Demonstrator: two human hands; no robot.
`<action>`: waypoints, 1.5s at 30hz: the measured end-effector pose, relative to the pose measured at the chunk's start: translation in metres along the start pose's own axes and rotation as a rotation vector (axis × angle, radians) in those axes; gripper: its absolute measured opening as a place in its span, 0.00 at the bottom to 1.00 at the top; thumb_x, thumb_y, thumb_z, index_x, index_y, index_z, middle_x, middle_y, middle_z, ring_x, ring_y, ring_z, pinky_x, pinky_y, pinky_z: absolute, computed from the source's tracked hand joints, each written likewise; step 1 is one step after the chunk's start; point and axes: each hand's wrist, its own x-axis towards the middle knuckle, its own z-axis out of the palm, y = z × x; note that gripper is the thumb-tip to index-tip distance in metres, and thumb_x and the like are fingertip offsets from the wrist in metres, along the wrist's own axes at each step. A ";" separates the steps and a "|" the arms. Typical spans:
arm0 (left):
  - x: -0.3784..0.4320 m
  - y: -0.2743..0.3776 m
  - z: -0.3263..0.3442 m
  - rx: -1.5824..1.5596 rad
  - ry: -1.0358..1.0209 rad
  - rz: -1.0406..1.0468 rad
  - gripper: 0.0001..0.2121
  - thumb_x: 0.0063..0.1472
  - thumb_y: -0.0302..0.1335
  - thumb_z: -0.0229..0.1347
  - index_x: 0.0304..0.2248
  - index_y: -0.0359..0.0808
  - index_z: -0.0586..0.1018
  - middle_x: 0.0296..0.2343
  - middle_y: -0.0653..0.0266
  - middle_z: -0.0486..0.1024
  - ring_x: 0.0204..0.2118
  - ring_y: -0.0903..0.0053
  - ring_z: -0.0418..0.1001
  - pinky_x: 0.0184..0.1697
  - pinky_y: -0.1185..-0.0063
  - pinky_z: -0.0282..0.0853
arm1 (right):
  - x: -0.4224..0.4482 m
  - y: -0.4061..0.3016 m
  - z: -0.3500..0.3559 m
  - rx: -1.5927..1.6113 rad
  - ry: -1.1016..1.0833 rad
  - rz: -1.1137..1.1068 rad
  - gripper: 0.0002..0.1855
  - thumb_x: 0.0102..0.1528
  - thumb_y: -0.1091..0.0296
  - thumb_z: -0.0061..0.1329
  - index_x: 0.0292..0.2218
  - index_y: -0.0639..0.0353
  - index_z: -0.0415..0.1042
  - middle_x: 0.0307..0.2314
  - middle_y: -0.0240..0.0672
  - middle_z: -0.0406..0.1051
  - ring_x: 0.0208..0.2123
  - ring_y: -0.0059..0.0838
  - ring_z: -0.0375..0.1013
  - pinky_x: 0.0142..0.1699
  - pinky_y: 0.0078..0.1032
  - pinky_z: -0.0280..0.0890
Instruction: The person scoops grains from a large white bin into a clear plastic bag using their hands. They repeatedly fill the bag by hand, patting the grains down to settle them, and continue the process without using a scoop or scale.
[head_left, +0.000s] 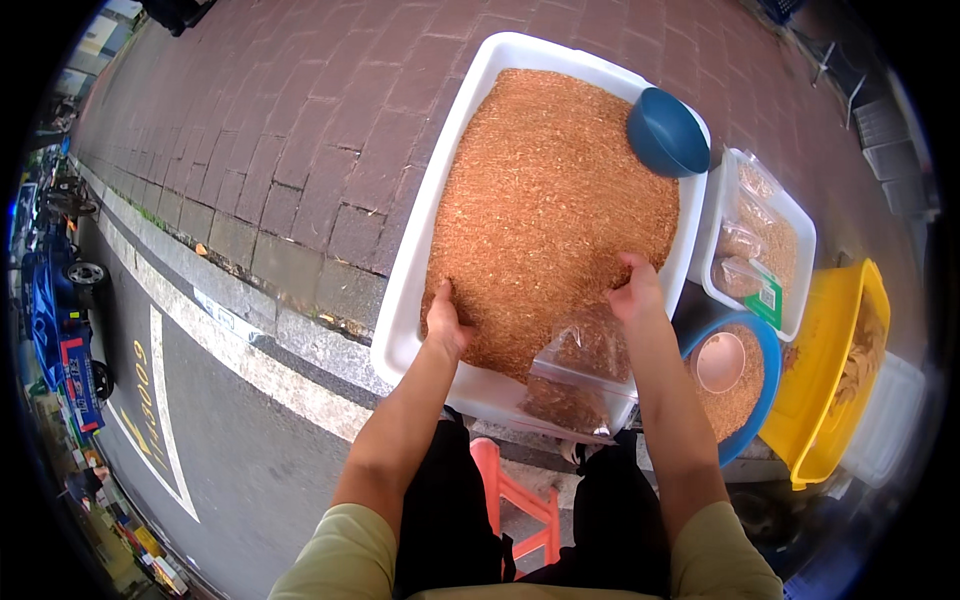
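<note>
A large white plastic tub (416, 247) in front of me holds a broad heap of fine orange-brown dried flakes (555, 187). At the tub's near left side, my left hand (448, 324) has its fingertips sunk in the heap, thumb spread apart. My right hand (636, 291) touches the heap near the right wall, thumb and forefinger apart. Flakes partly hide the fingers of both hands. Between my forearms, a clear plastic bag (589, 349) filled with brown bits lies on the near edge, with another filled bag (566, 405) below it. A dark blue bowl (664, 131) rests tilted at the far right corner.
Right of the tub are a white bin (799, 225) with bagged goods, a blue basin (772, 382) holding a pink scoop (720, 362), and a yellow crate (810, 330). A red plastic stool (525, 499) stands between my legs. A kerb (307, 334) borders the road at left.
</note>
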 end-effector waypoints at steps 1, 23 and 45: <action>-0.008 0.003 0.008 -0.026 -0.038 -0.016 0.30 0.64 0.46 0.38 0.59 0.38 0.51 0.59 0.59 0.47 0.62 0.60 0.42 0.59 0.51 0.33 | -0.004 -0.004 0.008 0.011 -0.030 0.012 0.24 0.51 0.69 0.46 0.49 0.58 0.59 0.47 0.37 0.62 0.53 0.37 0.56 0.58 0.49 0.42; -0.036 0.033 -0.005 0.145 0.014 0.083 0.26 0.60 0.41 0.43 0.57 0.43 0.57 0.57 0.54 0.48 0.60 0.62 0.44 0.61 0.61 0.33 | -0.047 -0.031 -0.044 -0.042 -0.155 0.017 0.36 0.54 0.57 0.46 0.56 0.66 0.46 0.58 0.50 0.40 0.61 0.45 0.39 0.64 0.40 0.33; -0.051 0.003 0.027 0.189 0.022 0.003 0.29 0.64 0.45 0.36 0.59 0.39 0.50 0.60 0.58 0.44 0.63 0.64 0.37 0.61 0.59 0.31 | -0.027 -0.007 -0.008 -0.328 -0.054 -0.483 0.26 0.52 0.71 0.49 0.52 0.62 0.60 0.47 0.40 0.60 0.49 0.31 0.59 0.54 0.27 0.53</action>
